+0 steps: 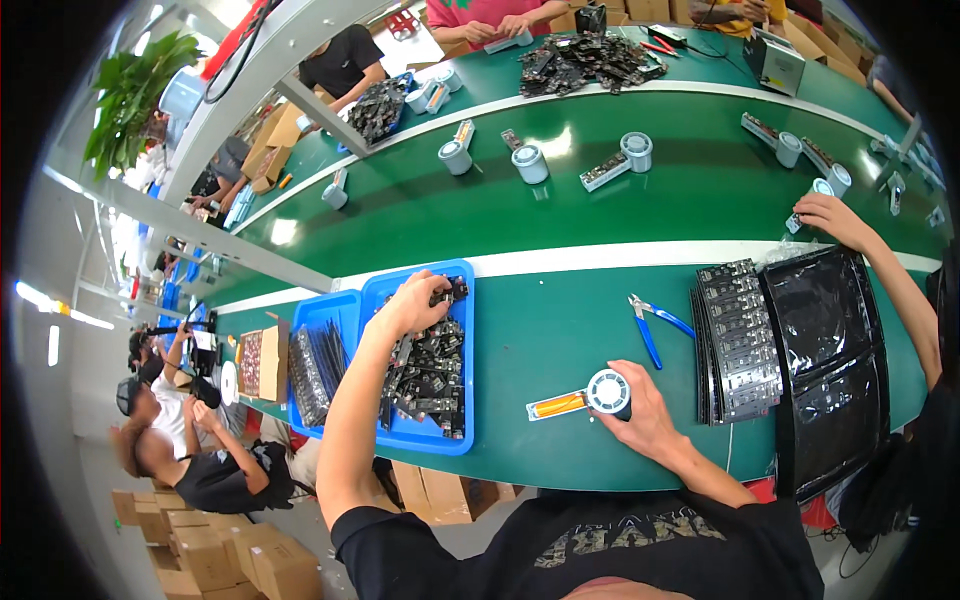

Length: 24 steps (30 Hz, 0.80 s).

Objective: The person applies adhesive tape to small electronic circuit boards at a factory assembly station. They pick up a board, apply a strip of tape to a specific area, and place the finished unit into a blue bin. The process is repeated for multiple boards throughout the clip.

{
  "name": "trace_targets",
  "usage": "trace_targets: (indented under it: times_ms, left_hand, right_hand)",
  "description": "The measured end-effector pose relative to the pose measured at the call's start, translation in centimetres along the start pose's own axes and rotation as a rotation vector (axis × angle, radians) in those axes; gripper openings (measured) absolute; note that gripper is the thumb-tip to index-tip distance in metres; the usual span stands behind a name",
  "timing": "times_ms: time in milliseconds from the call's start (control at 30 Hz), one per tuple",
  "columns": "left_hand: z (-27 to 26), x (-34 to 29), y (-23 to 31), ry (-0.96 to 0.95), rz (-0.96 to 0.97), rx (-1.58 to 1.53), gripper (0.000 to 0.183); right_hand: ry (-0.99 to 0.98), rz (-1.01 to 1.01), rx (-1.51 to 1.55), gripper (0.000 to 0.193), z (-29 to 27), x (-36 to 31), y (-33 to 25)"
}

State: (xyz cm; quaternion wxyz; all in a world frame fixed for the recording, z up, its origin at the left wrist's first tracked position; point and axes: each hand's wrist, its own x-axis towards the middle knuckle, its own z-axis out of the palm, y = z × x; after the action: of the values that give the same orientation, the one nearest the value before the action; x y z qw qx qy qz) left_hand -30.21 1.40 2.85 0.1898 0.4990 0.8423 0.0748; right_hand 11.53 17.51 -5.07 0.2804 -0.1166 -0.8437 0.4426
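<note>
My left hand (412,303) reaches into the far end of a blue tray (468,380), its bent fingers closed on a small black circuit board (456,289). Loose boards of the same kind (425,375) lie heaped beneath it. Close to my body, my right hand (645,415) grips the round head of a pale-blue handheld fan (608,391). The fan's handle lies open toward the left and shows an orange strip inside, probably a battery. Blue-handled pliers (650,330) rest on the green table beyond my right hand.
Stacked circuit-board panels (735,340) and black plastic packaging (825,320) lie at the right. Another blue tray with dark bagged parts (318,370) stands left, beside a carton (262,362). Fans sit along the green belt (400,205); at right a co-worker's hand (835,218) touches one.
</note>
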Motion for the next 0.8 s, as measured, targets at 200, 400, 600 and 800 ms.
trace_targets:
  times_ms: [200,400,600,800]
  left_hand:
    - [-1.2,0.3,1.4,-0.044,0.058,0.077,0.042]
    - [0.9,-0.6,1.1,0.154,0.096,0.259,0.031]
    - [0.6,-1.9,2.3,0.508,0.155,0.078,0.016]
    - [-1.0,-3.8,3.8,1.081,0.039,-0.67,0.024]
  right_hand:
    - [-0.003,-0.011,-0.021,0.078,-0.2,-0.6,0.1]
    - [0.01,-0.054,-0.073,0.075,-0.9,-0.2,-0.8]
    - [-0.032,-0.006,-0.024,0.066,-1.0,-0.1,-0.9]
    - [-0.023,-0.033,-0.026,0.063,-2.1,0.6,-0.5]
